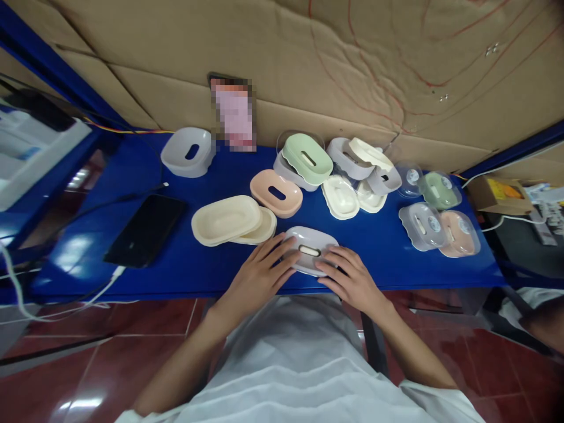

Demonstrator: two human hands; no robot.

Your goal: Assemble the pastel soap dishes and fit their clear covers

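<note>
A pale grey-lilac plastic soap dish (pixel 312 236) with a cream-coloured slot lies near the front edge of the blue table. My left hand (pixel 264 267) grips its left end, fingers over the rim. At the right end, my right hand (pixel 350 273) holds the dish with fingers bent along its side. Just left of my left hand are two overlapping cream oval trays (pixel 227 218). Behind the held dish sits a peach soap dish part (pixel 276 192) with a dark slot. A green one (pixel 307 157) rests on a grey one farther back.
White wavy trays (pixel 341 197) and grey parts (pixel 350 157) are piled at back centre. Several clear-lidded dishes (pixel 423 226) stand on the right. A grey stack (pixel 188 153), a black phone (pixel 145 230) and cables are on the left. A cardboard wall (pixel 282 53) rises behind.
</note>
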